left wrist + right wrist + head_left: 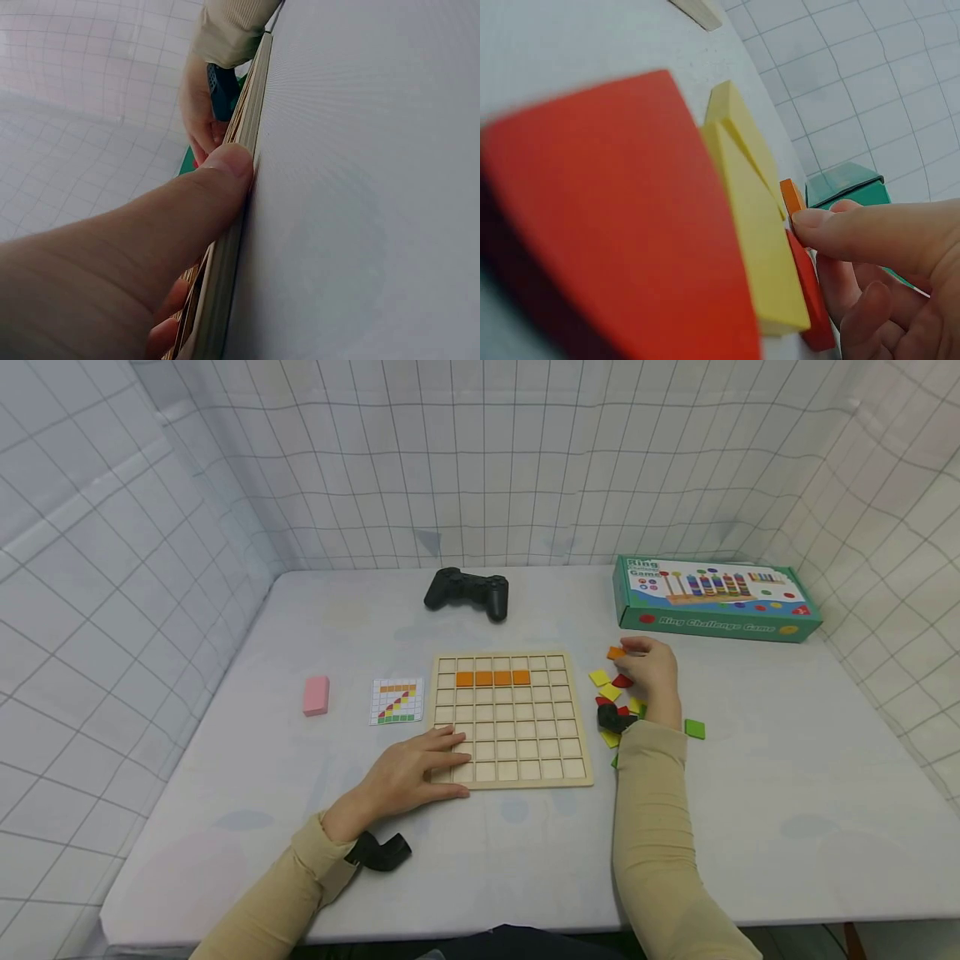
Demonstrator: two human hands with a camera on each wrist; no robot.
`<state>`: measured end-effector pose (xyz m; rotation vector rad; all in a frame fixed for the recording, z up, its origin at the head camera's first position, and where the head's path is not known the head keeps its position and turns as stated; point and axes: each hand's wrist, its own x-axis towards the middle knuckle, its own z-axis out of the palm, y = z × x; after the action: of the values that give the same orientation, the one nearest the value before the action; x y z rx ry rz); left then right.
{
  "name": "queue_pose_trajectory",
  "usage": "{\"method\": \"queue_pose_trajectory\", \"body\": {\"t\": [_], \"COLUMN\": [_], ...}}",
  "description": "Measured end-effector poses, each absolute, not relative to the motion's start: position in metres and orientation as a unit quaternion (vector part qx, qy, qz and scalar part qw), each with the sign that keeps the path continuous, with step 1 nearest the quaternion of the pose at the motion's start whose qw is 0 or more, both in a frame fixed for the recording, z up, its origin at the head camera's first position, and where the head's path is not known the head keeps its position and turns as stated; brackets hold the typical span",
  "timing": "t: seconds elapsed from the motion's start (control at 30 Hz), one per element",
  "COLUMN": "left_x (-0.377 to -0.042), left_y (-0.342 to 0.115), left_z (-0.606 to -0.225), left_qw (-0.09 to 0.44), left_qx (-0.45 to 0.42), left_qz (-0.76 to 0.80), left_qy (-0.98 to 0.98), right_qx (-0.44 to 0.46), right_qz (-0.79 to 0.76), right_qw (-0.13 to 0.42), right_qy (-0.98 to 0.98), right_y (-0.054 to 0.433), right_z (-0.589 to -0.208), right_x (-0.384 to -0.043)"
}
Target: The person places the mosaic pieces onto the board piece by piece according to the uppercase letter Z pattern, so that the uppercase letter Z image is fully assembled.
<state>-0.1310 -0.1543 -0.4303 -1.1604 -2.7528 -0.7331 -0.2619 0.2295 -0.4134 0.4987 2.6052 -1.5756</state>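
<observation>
Beyond the fingers of the right hand [652,670], one green game box [716,600], lying flat. Under the fingers of the left hand [416,768], one wooden grid board [525,727]; those fingers spread, gripping nothing, thumb against the near edge. Looks stiff and fairly light, likely to skid if pushed; best steadied by the rim. Well beyond the left fingers, one black controller [467,595]. Just beyond the left knuckles, one pattern card [397,702], thin, probably best lifted by an edge. Farther left of those fingers, one pink block [316,695].

At the right fingertips, drawn nearly together, one orange tile [616,653], apparently pinched. Should prove light, hard and smooth, perhaps slippery, unlikely to break; best taken by two opposite edges. Ahead of the left fingertips, in one row on the board, four more orange tiles [483,678]. Loose beneath and nearer than the right fingers, at least four yellow tiles [610,692], three red tiles [622,681] and two green tiles [694,728]; partly hidden by the wrist camera [611,718], so not fully countable.
</observation>
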Motion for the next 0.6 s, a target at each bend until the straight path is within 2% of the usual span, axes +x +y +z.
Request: {"method": "queue_pose_trajectory", "body": {"t": [0.6], "left_x": [-0.1312], "left_y": [-0.1541], "left_z": [-0.4311], "left_qw": [0.036], "left_qx": [-0.379], "left_qz": [-0.24], "left_qy": [-0.893], "right_qx": [0.151], "right_qz": [-0.485], "right_qw": [0.088], "right_qy": [0.857], "right_y": [0.2292], "right_z": [-0.4039], "right_x": [-0.2572]}}
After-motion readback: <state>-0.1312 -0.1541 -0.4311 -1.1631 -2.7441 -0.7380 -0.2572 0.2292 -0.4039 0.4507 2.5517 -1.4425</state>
